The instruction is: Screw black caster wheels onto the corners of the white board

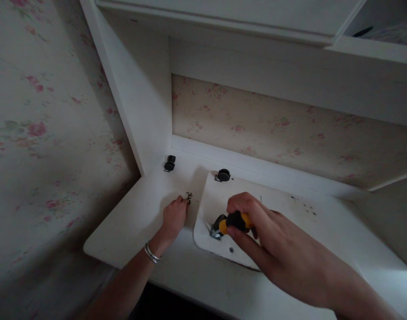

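My right hand is wrapped around a yellow-and-black screwdriver. Its front end is beside a black caster with a metal plate, on a white board with rounded corners. The screwdriver's tip is not visible. To the left, my left hand has its fingertips pinched together at a small pile of dark screws on the white desktop; how much is between the fingers is hard to see. Another caster stands at the board's back left corner.
A further caster sits near the upright side panel. Small dark bits lie on the board's right part. A hole with a metal insert shows near its front edge. A white shelf overhangs the desktop.
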The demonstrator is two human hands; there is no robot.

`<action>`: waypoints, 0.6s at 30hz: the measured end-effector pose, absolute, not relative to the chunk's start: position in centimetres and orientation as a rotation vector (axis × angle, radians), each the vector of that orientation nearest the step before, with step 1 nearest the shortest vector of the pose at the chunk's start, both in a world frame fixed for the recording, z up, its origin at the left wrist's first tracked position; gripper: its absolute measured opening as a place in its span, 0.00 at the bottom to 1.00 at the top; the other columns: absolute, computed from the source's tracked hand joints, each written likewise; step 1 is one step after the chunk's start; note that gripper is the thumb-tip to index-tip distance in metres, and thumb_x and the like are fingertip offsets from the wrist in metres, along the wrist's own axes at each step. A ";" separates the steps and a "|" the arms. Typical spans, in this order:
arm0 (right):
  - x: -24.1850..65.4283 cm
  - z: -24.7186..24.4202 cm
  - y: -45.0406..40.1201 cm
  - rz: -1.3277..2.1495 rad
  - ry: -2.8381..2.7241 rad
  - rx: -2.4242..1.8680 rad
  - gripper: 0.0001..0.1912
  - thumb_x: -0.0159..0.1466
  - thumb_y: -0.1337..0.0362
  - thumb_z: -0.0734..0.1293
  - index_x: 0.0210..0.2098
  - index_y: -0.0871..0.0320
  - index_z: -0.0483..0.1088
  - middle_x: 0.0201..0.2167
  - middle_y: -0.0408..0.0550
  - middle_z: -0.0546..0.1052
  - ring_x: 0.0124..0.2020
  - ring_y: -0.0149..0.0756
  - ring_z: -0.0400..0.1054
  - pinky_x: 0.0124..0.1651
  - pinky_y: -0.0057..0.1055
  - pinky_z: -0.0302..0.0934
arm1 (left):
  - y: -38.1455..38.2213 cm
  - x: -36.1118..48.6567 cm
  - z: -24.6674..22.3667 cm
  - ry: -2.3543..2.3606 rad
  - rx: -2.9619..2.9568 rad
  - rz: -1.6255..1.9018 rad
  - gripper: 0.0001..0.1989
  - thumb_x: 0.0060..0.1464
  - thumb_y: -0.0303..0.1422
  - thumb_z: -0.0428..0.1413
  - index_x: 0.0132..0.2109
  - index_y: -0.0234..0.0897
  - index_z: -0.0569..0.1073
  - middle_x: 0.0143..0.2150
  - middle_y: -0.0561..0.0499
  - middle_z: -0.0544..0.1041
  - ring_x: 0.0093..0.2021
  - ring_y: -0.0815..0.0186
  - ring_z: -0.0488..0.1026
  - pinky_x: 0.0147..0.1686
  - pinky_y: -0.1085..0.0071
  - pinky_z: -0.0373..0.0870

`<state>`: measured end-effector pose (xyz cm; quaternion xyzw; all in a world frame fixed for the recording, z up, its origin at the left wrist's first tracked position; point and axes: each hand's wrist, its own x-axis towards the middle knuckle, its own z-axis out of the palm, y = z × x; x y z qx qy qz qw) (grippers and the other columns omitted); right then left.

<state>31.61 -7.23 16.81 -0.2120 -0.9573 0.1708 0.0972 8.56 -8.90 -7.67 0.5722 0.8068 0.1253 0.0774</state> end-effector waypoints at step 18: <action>32.2 17.2 -7.5 0.641 -2.820 -0.613 0.10 0.73 0.65 0.55 0.53 0.50 0.56 0.48 0.47 0.73 0.42 0.34 0.73 0.42 0.34 0.68 | -13.2 8.9 -5.2 2.063 1.198 1.152 0.15 0.60 0.42 0.52 0.41 0.38 0.79 0.38 0.47 0.81 0.35 0.61 0.76 0.38 0.68 0.71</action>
